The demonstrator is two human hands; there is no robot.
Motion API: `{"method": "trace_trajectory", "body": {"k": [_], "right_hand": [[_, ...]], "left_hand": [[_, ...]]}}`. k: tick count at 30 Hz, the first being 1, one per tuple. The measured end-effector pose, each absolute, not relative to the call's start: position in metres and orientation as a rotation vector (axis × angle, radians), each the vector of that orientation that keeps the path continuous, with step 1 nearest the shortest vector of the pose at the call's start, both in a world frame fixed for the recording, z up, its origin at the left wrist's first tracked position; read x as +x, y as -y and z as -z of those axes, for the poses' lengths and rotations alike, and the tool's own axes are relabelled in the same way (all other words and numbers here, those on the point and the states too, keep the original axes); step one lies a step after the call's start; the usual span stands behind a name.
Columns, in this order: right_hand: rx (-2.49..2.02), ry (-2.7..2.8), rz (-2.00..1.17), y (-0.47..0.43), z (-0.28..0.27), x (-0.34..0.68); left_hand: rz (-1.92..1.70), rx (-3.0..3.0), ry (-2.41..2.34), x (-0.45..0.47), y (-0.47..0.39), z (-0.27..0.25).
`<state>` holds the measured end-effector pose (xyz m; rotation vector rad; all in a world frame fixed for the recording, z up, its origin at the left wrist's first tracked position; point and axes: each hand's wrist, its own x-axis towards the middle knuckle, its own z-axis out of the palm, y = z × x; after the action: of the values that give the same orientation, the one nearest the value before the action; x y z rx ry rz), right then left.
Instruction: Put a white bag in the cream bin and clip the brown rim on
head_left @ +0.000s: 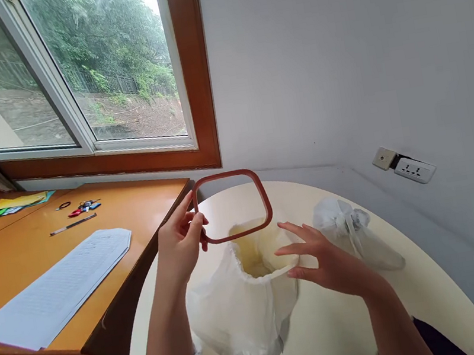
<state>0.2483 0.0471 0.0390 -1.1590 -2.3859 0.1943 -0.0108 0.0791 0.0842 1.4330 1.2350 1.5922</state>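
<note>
My left hand (182,234) grips the left side of a reddish-brown rounded-square rim ring (266,200), holding it up above the table. Below the ring stands a bin lined with a white plastic bag (243,302); the bag drapes loosely over the outside and its mouth gapes upward, showing a yellowish inside. My right hand (316,255) is at the right edge of the bag's mouth with fingers spread. Its thumb is close to the bag's drawn edge; whether it touches cannot be made out.
A knotted white plastic bag (349,232) lies on the round cream table (333,330) at the right. On the wooden desk (142,204) at left are paper sheets (65,288), a pen (73,224) and keys (84,207). A wall socket (414,169) is at right.
</note>
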Motion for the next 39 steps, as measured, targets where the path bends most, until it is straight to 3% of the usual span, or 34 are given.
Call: {"method": "trace_trajectory", "body": {"k": [19, 29, 39], "right_hand": [[-1.117, 2.433, -0.214, -0.038, -0.047, 0.253], [-1.17, 1.869, -0.369, -0.038, -0.056, 0.253], [-1.101, 2.043, -0.261, -0.031, -0.061, 0.241]], "left_hand": [[-1.32, 1.78, -1.402, -0.014, -0.08, -0.082], [-1.161, 1.951, -1.376, -0.01, -0.075, -0.088], [-1.059, 1.96, -1.344, -0.006, -0.072, -0.087]]}}
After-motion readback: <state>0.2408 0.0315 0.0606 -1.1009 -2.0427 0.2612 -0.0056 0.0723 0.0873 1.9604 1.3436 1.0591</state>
